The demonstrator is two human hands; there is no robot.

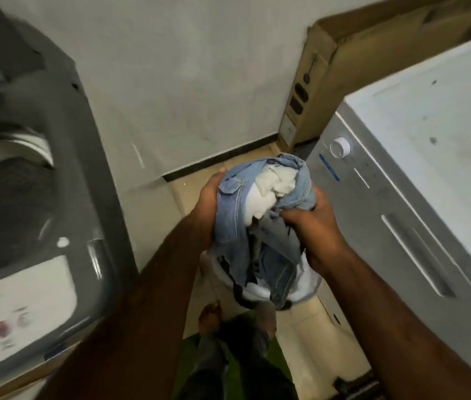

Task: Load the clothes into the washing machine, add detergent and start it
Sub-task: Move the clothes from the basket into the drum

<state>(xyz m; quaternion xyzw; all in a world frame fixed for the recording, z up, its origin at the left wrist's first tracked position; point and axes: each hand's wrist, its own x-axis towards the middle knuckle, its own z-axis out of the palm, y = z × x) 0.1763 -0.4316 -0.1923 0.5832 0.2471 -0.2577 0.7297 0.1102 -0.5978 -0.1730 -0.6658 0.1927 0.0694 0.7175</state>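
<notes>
Washing machine (40, 174): grey top-loader, well to the left of the left hand, lid raised, drum opening exposed and dark. Its control panel (12, 313) sits at the near edge, blurred; individual buttons cannot be read.

White appliance (419, 157): stands just right of the right hand, closed top, one round dial (340, 147) on its front face. A cardboard box (344, 67) leans against the wall beyond both hands.

Bundle of clothes (263, 226): held in mid-air between the two hands, above the tiled floor (191, 194), not yet over the drum. It comprises pale blue denim wrapped around white fabric, with darker items hanging from the underside. The lower part trails loose below hand level.

Left hand (209, 203): curled against the left flank of the bundle, fingers closed into the denim. Right hand (312, 223): clenched on the right flank, gripping a fold of denim, knuckles uppermost.

Assessment: the step in hand appears to be carrying the load across to the open drum. Recommended practice: keep both hands pressed inward so the white core does not slip out; gather or lift the trailing ends clear of the machine's front rim before crossing; bring the bundle fully over the opening, then release downward rather than tossing. Detergent is not visible in this view.
</notes>
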